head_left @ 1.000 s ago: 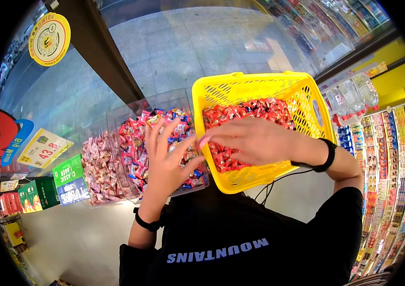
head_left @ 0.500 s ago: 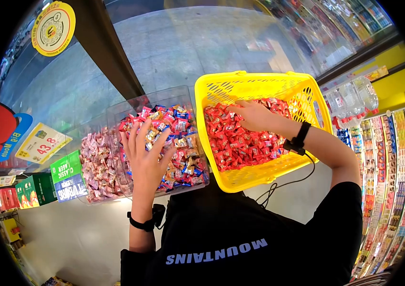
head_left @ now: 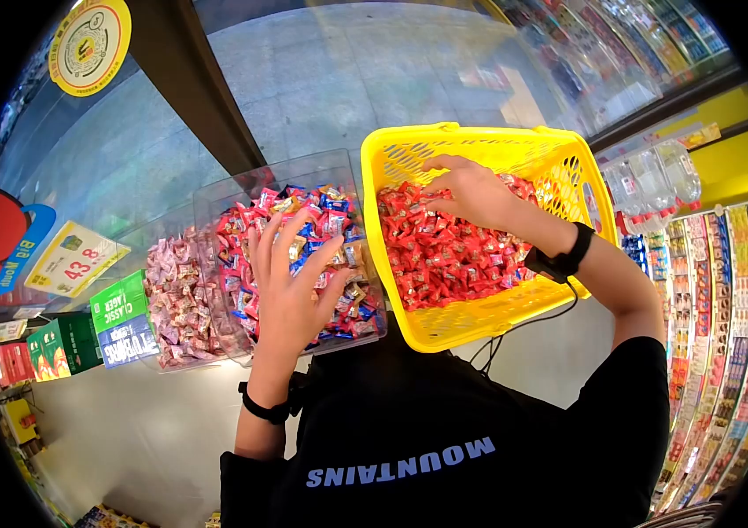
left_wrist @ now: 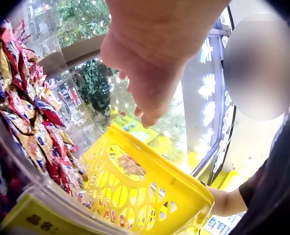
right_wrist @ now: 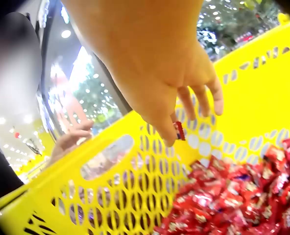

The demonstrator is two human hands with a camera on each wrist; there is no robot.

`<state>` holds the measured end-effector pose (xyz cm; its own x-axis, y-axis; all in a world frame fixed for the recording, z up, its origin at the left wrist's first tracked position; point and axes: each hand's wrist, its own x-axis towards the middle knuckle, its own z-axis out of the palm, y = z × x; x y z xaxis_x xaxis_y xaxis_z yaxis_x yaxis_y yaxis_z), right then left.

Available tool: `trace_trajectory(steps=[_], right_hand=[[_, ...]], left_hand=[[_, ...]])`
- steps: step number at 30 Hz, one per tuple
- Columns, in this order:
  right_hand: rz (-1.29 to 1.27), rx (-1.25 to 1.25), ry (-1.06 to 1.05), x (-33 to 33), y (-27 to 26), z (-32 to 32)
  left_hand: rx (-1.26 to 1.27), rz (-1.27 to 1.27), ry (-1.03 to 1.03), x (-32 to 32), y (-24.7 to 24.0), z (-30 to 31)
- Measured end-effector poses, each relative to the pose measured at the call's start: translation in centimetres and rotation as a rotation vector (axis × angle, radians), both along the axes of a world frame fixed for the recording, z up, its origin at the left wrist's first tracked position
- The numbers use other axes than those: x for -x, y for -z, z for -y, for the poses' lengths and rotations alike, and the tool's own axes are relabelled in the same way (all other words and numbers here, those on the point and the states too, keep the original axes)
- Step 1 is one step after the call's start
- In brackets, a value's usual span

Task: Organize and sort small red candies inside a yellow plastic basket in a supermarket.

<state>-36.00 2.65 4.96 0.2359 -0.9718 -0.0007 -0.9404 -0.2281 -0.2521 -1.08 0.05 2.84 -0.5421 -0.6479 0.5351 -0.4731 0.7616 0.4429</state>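
My right hand [head_left: 478, 195] is over the yellow basket [head_left: 431, 339], which holds a heap of red-wrapped candies [head_left: 444, 264]. In the right wrist view a small red-wrapped candy [right_wrist: 179, 130] is pinched at the thumb, above the heap, while the other fingers hang down. My left hand [head_left: 293, 304] hovers with spread fingers over a clear bin [head_left: 338, 163] of mixed red, blue and gold wrapped candies [head_left: 237, 238]. Nothing shows in its grasp. From the left wrist, those mixed candies [left_wrist: 32, 117] lie to the left and the basket [left_wrist: 169, 176] just beyond.
Left of the mixed bin is a bin of pale pink wrapped candies [head_left: 182, 304]. Green and blue boxes [head_left: 123, 321] and a price sign [head_left: 77, 261] stand farther left. A window [head_left: 330, 79] runs behind the bins. Water bottles [head_left: 651, 185] and stocked shelves [head_left: 713, 326] are at the right.
My right hand moved from the basket's left rim, beside the left hand, back over the red candies, then rose slightly rightward. The left hand shifted left, then slightly right, staying over the mixed bin.
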Motion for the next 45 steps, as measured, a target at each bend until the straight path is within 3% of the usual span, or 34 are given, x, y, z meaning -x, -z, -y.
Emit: trace_trajectory(steps=[6,9,13,16,19,22,26,30,33,38,41,45], right_hand=[[0.205,0.226,-0.346,-6.6,-5.1,-2.4],[0.206,0.261,-0.395,-8.2,-5.0,-3.3],[0.353,0.095,-0.301,-7.4,-3.9,-3.3],[0.163,0.17,-0.179,-4.2,-1.8,-1.3],[-0.038,0.159,-0.031,1.1,4.3,0.5],[-0.281,-0.013,0.0,3.3,7.8,0.6],[-0.235,-0.065,-0.032,4.3,11.5,-0.1],[-0.282,0.001,-0.073,4.1,11.3,-0.8],[-0.252,-0.077,-0.09,4.2,10.2,-0.2],[-0.178,-0.1,-0.167,1.5,2.3,1.2],[0.152,-0.052,-0.258,-1.9,-3.3,0.4],[0.454,0.07,-0.395,-6.2,-5.0,-0.7]], left_hand=[[0.017,-0.079,0.152,2.4,-1.9,-0.6],[0.089,-0.096,0.184,3.1,-1.7,-0.6],[0.114,-0.11,0.126,2.4,-1.9,-0.7],[0.127,-0.16,0.014,0.7,-1.1,0.0],[0.107,-0.131,-0.088,-0.9,0.3,0.5],[0.088,-0.03,-0.104,-1.8,1.6,0.6],[0.006,0.076,-0.093,-2.3,3.1,0.3],[-0.057,0.063,-0.099,-1.9,2.8,-0.1],[-0.051,0.052,-0.085,-1.7,2.8,0.0],[-0.049,0.003,-0.028,-0.9,1.4,-0.1],[-0.073,-0.04,0.014,-0.2,-0.1,-0.3],[-0.045,-0.074,0.115,1.1,-1.3,-0.8]])
